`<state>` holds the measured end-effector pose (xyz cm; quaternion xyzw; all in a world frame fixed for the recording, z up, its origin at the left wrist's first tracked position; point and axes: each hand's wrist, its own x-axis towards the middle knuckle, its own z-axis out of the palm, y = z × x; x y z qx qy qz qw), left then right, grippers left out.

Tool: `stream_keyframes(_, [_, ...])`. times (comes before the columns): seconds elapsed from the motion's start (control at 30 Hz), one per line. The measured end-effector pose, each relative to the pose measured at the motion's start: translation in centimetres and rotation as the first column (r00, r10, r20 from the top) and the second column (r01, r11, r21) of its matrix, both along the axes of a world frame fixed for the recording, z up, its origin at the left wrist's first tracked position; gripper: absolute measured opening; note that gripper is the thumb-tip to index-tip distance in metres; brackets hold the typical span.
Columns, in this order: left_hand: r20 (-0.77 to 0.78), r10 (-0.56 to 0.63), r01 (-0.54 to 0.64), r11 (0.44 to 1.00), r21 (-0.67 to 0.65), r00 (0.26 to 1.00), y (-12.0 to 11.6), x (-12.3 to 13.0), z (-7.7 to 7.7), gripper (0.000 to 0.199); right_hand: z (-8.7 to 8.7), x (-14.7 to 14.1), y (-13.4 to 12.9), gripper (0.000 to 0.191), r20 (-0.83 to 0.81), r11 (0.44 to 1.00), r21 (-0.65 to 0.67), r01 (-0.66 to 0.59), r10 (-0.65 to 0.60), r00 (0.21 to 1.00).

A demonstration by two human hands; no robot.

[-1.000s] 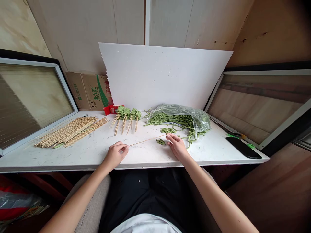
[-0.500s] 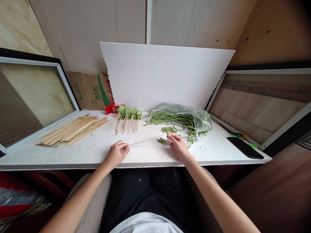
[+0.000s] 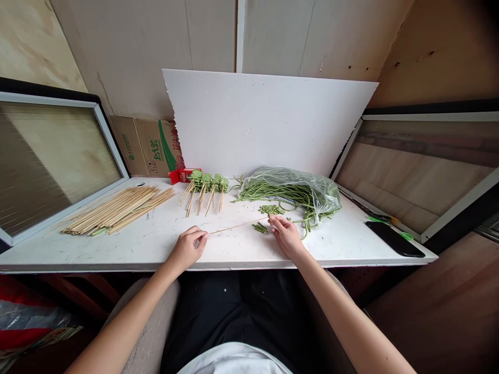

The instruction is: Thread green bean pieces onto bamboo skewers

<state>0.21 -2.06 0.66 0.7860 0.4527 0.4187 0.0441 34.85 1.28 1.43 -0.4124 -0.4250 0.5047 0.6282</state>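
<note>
A thin wooden skewer (image 3: 236,226) spans the gap between my hands above the white table. My left hand (image 3: 189,247) pinches its left end. The other end is between the closed fingertips of my right hand (image 3: 286,235). Short cut green bean pieces (image 3: 259,227) lie just left of my right hand, and a pile of more pieces (image 3: 272,209) is behind it. Loaded bean skewers (image 3: 209,183) stand grouped at the back, their bare sticks pointing forward. Long green beans (image 3: 273,191) spill from a clear plastic bag (image 3: 325,192).
Many bare skewers (image 3: 117,208) are spread on the table (image 3: 156,254) at the left. A black phone (image 3: 394,239) lies near the right edge. Behind are a white board (image 3: 268,124), a cardboard box (image 3: 142,145) and a small red box (image 3: 180,175).
</note>
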Motion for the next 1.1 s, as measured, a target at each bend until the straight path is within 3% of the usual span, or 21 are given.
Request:
stream_keyframes(0.43, [0.006, -0.003, 0.003, 1.0, 0.012, 1.0, 0.05, 0.02, -0.19, 0.028, -0.47, 0.09, 0.06, 0.044, 0.05, 0.999, 0.032, 0.011, -0.012, 0.999])
stream_keyframes(0.7, [0.052, 0.049, -0.051, 0.998, 0.034, 0.997, 0.04, 0.0, -0.11, 0.022, -0.55, 0.71, 0.11, 0.049, -0.06, 1.0, -0.025, 0.007, -0.009, 0.998])
stream_keyframes(1.1, [0.014, 0.028, -0.029, 0.999, 0.043, 1.0, 0.02, 0.01, -0.2, 0.024, 0.06, 0.48, -0.21, 0.042, -0.063, 0.998, 0.032, -0.057, 0.059, 0.996])
